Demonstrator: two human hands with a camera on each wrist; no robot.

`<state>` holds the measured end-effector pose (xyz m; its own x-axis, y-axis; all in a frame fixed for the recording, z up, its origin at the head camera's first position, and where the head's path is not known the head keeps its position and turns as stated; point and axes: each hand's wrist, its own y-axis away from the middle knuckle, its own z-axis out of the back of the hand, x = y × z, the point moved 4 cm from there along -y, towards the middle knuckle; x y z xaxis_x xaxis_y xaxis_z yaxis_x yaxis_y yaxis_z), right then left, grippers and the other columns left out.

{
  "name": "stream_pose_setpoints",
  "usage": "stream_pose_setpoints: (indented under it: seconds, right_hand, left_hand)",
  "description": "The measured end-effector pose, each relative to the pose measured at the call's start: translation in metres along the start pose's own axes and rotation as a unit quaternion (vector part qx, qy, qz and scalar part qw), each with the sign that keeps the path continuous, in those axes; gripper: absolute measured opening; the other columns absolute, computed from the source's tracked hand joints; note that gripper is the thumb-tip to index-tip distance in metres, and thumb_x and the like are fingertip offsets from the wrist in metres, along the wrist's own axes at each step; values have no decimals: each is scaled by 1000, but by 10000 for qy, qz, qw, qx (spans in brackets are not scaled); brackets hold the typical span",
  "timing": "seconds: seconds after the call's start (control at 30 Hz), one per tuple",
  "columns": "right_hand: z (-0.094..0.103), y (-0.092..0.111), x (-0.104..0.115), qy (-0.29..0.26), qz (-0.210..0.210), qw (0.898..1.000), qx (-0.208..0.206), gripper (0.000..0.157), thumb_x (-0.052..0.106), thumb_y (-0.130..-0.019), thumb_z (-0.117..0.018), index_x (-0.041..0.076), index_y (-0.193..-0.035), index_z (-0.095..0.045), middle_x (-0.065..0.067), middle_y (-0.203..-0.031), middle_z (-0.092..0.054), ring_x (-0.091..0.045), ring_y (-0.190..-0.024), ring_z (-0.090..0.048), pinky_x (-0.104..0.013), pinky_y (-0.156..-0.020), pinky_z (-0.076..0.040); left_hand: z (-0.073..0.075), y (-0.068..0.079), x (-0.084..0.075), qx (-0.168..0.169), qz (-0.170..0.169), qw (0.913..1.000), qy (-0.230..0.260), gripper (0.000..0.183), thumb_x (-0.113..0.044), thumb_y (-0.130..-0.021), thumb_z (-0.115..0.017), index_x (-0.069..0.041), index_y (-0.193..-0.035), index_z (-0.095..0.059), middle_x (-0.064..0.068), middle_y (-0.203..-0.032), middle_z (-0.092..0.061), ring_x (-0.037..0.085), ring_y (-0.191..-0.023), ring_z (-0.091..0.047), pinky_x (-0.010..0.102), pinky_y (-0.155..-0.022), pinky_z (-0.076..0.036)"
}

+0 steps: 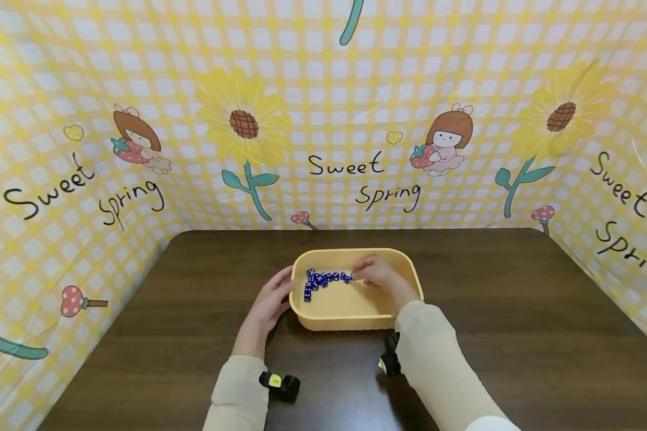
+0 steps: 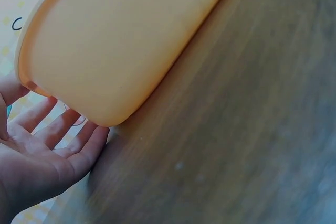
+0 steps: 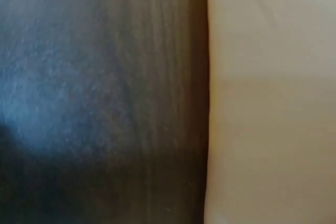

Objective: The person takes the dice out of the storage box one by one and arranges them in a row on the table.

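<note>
A yellow plastic bin (image 1: 334, 323) stands on the dark table. My left hand (image 1: 271, 302) holds its left end, thumb at the rim and fingertips against the outer wall, as the left wrist view of the hand (image 2: 50, 153) shows. Inside lie several blue dice (image 1: 318, 279) with white dots, bunched at the left with a row stretching right. My right hand (image 1: 377, 272) reaches over the front rim into the bin, and its thumb and fingers pinch a small die (image 1: 353, 276) at the row's right end. The right wrist view shows only the bin's outer wall (image 3: 273, 129) beside the table.
A brown wood-grain table (image 1: 156, 359) surrounds the bin. Yellow checked cloth (image 1: 334, 108) with printed flowers hangs behind and at both sides. Black wrist cameras, one on the left wrist (image 1: 286, 387) and one on the right (image 1: 390, 362), sit close above the table.
</note>
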<state>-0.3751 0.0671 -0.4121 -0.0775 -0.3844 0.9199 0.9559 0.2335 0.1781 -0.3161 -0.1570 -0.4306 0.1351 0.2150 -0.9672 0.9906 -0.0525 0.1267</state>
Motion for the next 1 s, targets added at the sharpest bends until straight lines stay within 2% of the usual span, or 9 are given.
stream_pose_setpoints:
  seconds: [0.1,0.2,0.33,0.43,0.57,0.73,0.8,0.87,1.0]
  right_hand:
    - [-1,-10,-7,97,108,9999,-38,22,-1,-73,-63,-5,-94,-60,-8,-83,-57,-14,-59,-45,-26,-57,-41]
    - [0,-44,-40,157,197,9997,32,22,4,-69,-69,2,-90,-64,-7,-86,-57,-17,-65,-48,-29,-58,-42]
    - [2,-109,-104,214,393,9990,90,24,9,-64,-74,9,-86,-66,-5,-84,-58,-18,-65,-50,-29,-54,-42]
    - [2,-134,-129,371,491,9981,-15,24,9,-63,-74,9,-86,-66,-4,-82,-59,-17,-62,-50,-29,-52,-42]
    - [1,-131,-128,652,603,9960,-96,21,11,-63,-75,9,-82,-66,-4,-78,-59,-16,-59,-50,-30,-51,-42]
    - [0,-117,-111,1148,684,9905,-308,22,18,-59,-78,11,-77,-65,-3,-76,-58,-16,-61,-50,-29,-51,-42]
    - [-1,-113,-106,1313,614,9889,-340,23,19,-59,-78,11,-77,-65,-3,-76,-58,-17,-62,-51,-30,-52,-42]
    - [-1,-110,-103,1359,732,9875,-318,22,20,-60,-77,12,-75,-65,-3,-73,-57,-17,-59,-50,-29,-50,-41]
    - [-1,-87,-81,1359,797,9873,-204,20,20,-59,-78,13,-73,-65,-2,-70,-56,-17,-57,-48,-29,-48,-40]
  left_hand:
    - [-1,0,-1,-14,-14,10000,4,44,-11,-87,-51,-7,-129,-38,13,-130,-37,27,-109,-41,37,-80,-40]
    - [-1,1,-1,-41,-2,10000,15,44,-11,-86,-51,-7,-129,-38,13,-130,-37,26,-109,-41,36,-79,-40]
    - [-1,2,0,-48,1,10000,11,44,-11,-87,-50,-7,-129,-38,12,-130,-37,26,-109,-40,36,-79,-40]
    - [-1,2,-1,-54,-5,10000,20,45,-11,-87,-50,-7,-129,-37,13,-130,-37,26,-110,-40,36,-79,-40]
    - [-2,3,0,-65,34,10000,11,44,-11,-87,-50,-8,-129,-38,12,-130,-37,25,-110,-40,36,-79,-39]
    - [-1,2,0,-84,22,10000,-10,44,-11,-87,-50,-7,-129,-38,12,-130,-37,26,-110,-40,36,-80,-39]
    - [-1,2,0,-78,-6,10000,6,44,-11,-87,-50,-7,-129,-38,12,-130,-37,26,-110,-40,37,-81,-38]
    - [-1,2,-1,-73,-24,10000,25,44,-12,-87,-50,-7,-130,-37,12,-130,-37,26,-110,-40,37,-81,-38]
    - [-2,3,0,-89,-16,10000,32,44,-11,-87,-50,-7,-130,-38,13,-130,-37,26,-110,-40,36,-80,-39]
